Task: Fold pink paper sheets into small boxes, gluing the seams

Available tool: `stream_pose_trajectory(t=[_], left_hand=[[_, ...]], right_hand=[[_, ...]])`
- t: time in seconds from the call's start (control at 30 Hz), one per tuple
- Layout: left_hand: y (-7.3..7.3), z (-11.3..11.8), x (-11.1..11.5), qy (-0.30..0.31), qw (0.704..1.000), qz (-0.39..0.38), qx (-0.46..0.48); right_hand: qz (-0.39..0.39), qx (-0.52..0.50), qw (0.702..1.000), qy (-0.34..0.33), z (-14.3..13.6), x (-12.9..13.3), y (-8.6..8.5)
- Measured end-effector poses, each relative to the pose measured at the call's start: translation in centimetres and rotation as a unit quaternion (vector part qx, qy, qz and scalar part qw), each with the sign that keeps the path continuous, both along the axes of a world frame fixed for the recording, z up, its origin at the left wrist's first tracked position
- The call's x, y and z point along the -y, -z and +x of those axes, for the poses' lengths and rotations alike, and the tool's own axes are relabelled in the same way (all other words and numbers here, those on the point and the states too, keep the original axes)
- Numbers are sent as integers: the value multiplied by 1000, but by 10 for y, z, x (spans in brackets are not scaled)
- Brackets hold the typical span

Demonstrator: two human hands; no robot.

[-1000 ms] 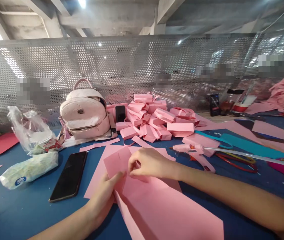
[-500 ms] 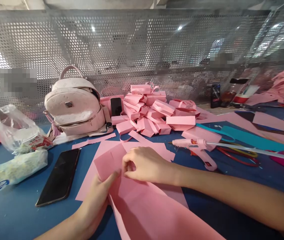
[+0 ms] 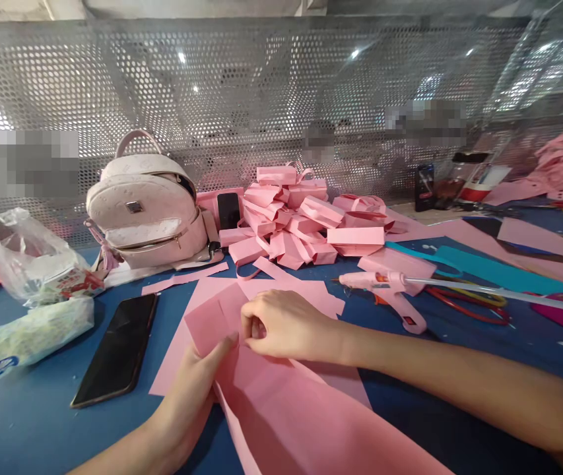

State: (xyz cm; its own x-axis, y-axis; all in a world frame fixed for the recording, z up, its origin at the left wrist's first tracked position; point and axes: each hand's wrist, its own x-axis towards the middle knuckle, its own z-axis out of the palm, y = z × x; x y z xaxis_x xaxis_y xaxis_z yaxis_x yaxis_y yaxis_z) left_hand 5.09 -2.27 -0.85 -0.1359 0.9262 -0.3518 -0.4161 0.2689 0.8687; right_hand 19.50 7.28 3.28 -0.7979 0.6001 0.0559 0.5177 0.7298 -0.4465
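A large folded pink paper sheet (image 3: 305,415) rises from the front edge toward the middle, above flat pink sheets (image 3: 177,356) on the blue table. My left hand (image 3: 195,382) grips its left edge, thumb on top and the other fingers hidden beneath. Curled at the fold, my right hand (image 3: 281,326) has its thumb and forefinger pinched on the paper. A short slit shows in the paper's far-left flap. To the right of my right hand lies a pink glue gun (image 3: 390,287).
Behind the sheets is a heap of folded pink paper pieces (image 3: 296,218). A pale backpack (image 3: 147,211), a black phone (image 3: 117,349), a tissue pack (image 3: 28,336) and a plastic bag (image 3: 18,251) stand left. Scissors (image 3: 474,303) and teal paper (image 3: 509,270) lie right.
The view has shifted very slightly, so the table objects sit a little further left. Both hands keep nearly the same place and hold on the paper.
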Motion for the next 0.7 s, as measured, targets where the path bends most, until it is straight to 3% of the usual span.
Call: stream_pose_trajectory(t=[0.23,0.7], left_hand=[[-2,3,0,-12,1000,-16,21],[-4,4,0,11,999,-22,-46]], right_hand=[[2,-10,1000,-9,2,-2,4],[12,-24,1000,-12,5,-6,9]])
